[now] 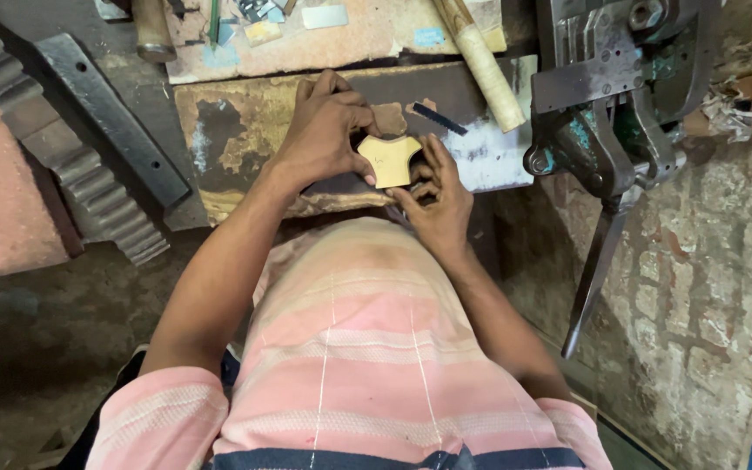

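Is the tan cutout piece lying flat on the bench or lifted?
Cannot tell: the tan cutout piece sits between left hand and right hand, face up.

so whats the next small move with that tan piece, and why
Probably lay the tan piece flat on the worn board. Both hands pinch it just above the board: the left hand at its left edge, the right hand at its lower right. A brown scrap lies just behind it, so it should go down in front of that.

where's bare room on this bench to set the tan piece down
Bare board lies left of the left hand, up to the grey metal bar. A pale patch lies between the right hand and vise. The top edge is crowded with scraps.
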